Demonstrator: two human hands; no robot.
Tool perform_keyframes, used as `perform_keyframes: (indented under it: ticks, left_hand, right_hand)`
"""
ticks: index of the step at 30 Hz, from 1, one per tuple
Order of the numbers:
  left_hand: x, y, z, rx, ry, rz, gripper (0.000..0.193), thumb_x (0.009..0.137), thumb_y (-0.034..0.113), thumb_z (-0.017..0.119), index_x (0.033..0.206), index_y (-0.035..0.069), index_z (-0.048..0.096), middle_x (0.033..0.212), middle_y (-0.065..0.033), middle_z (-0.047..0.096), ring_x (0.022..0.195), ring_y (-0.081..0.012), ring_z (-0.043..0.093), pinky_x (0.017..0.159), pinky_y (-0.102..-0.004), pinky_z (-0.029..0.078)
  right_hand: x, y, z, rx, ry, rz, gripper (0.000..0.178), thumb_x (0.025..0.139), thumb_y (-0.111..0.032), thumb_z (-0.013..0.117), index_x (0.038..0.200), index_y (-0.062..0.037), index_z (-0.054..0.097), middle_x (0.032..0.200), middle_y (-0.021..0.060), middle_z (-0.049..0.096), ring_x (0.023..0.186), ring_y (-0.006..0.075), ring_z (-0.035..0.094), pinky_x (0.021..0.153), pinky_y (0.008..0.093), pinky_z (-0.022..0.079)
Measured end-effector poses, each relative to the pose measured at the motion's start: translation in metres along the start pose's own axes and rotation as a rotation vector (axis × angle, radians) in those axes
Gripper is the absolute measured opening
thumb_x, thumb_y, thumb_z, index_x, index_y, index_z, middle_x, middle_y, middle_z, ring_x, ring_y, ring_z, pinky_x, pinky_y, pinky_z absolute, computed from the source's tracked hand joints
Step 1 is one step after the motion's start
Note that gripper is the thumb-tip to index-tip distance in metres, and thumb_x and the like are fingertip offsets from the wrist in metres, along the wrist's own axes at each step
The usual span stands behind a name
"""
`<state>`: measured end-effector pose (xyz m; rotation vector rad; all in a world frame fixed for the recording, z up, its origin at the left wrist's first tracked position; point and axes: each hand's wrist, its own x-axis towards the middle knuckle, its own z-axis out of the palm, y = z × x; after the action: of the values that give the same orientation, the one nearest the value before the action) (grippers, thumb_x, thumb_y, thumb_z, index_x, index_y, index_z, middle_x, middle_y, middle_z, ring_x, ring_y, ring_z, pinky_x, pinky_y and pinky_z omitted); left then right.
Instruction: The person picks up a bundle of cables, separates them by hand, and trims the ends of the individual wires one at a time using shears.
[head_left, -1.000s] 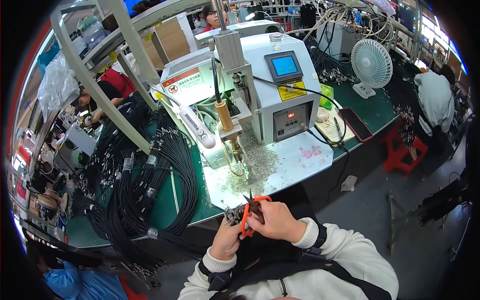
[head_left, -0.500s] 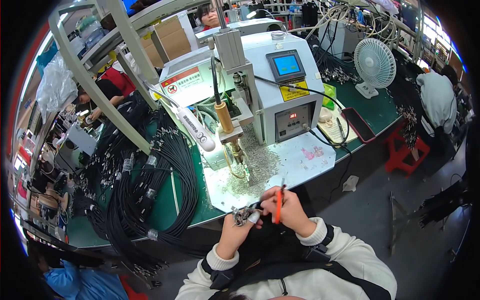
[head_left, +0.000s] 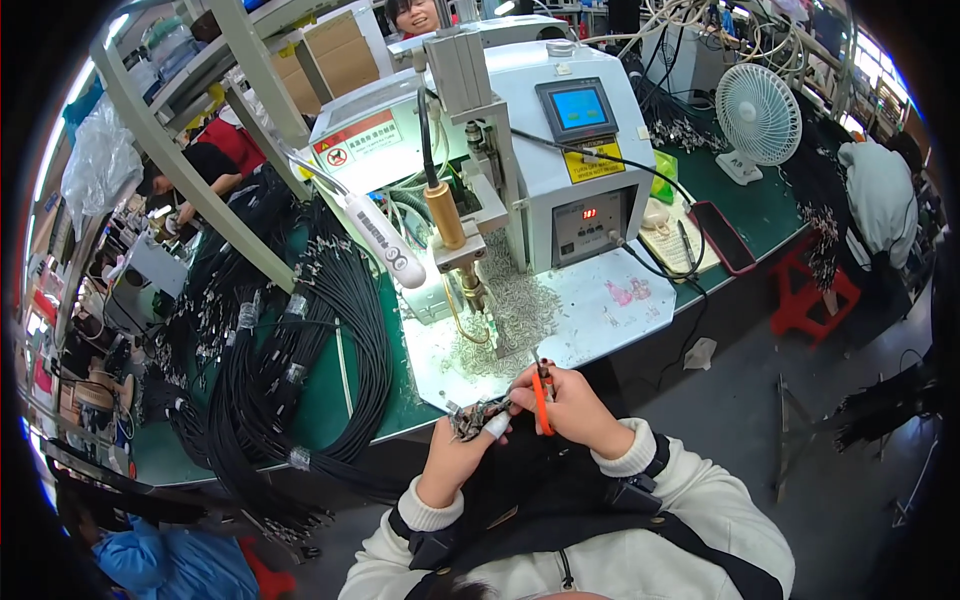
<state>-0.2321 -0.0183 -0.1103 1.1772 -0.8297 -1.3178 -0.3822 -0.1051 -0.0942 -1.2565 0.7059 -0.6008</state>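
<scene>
My left hand (head_left: 455,462) is closed around a bundle of black cables with silvery metal ends (head_left: 468,421); the ends stick out past its fingers. A white cover (head_left: 497,425) wraps one of its digits. Close beside it, my right hand (head_left: 580,410) grips an orange-handled hand tool (head_left: 541,403), likely pliers or cutters, held upright with its dark tip upward. The right fingertips reach to the cable bundle, and whether they pinch a single cable cannot be made out. Both hands are just in front of the white work plate (head_left: 610,325) of a bench machine (head_left: 580,190).
Small metal bits (head_left: 500,340) cover the plate under the machine's head (head_left: 470,275). Thick coils of black cable (head_left: 355,370) lie on the green bench at left. A white fan (head_left: 757,115), a phone (head_left: 722,238) and a red stool (head_left: 815,300) are to the right.
The right hand has tilted the orange-handled tool slightly and shifted a little left, nearer the bundle. The left hand still holds the cables. The whole view has shifted slightly.
</scene>
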Motion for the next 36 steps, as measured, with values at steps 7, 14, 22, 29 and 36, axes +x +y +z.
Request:
perform_keyframes:
  ticks: [7,14,22,29,36]
  left_hand:
    - [0.002,0.004,0.0,-0.145,-0.016,-0.027,0.013,0.079,0.003,0.058,0.091,-0.001,0.056,0.076,-0.0076,0.058,0.06,-0.014,0.054,0.054,-0.025,0.044]
    - [0.003,0.005,-0.001,-0.168,0.101,-0.072,0.008,0.077,0.001,0.06,0.083,-0.002,0.058,0.067,-0.0042,0.055,0.054,-0.0107,0.048,0.049,-0.0223,0.039]
    - [0.004,0.003,0.007,-0.114,0.277,0.053,0.006,0.075,0.0,0.06,0.078,0.001,0.054,0.061,-0.0021,0.051,0.047,-0.0079,0.044,0.043,-0.021,0.033]
    - [-0.001,0.002,0.009,-0.073,0.266,0.104,0.008,0.073,-0.002,0.06,0.079,0.001,0.055,0.06,0.0002,0.05,0.047,-0.0059,0.043,0.043,-0.0194,0.031]
    - [0.003,-0.005,0.016,0.182,0.367,0.391,0.014,0.073,-0.003,0.063,0.085,-0.001,0.057,0.076,-0.002,0.058,0.072,-0.0079,0.054,0.067,-0.0204,0.042]
  right_hand:
    - [0.003,-0.001,-0.006,-0.028,-0.088,-0.131,0.012,0.083,-0.01,0.056,0.088,0.0007,0.055,0.074,0.005,0.06,0.06,0.0086,0.054,0.051,0.0216,0.042]
    - [0.006,0.009,-0.009,-0.577,-0.018,-0.534,0.021,0.076,-0.008,0.06,0.096,-0.004,0.056,0.072,0.0074,0.059,0.061,0.018,0.058,0.054,0.0278,0.045]
    - [-0.007,0.0,0.005,-1.081,0.16,-0.793,0.026,0.071,-0.007,0.065,0.096,-0.0083,0.06,0.069,0.0077,0.059,0.06,0.0215,0.058,0.049,0.0273,0.046]
    - [0.005,0.022,0.008,-0.748,0.25,-0.933,0.017,0.069,-0.004,0.067,0.086,-0.0041,0.063,0.067,0.0076,0.06,0.055,0.0187,0.058,0.049,0.026,0.046]
    - [0.004,0.002,0.009,0.032,0.03,-0.058,0.009,0.079,-0.006,0.059,0.086,0.0001,0.056,0.067,0.0047,0.059,0.053,0.0092,0.054,0.048,0.0218,0.043]
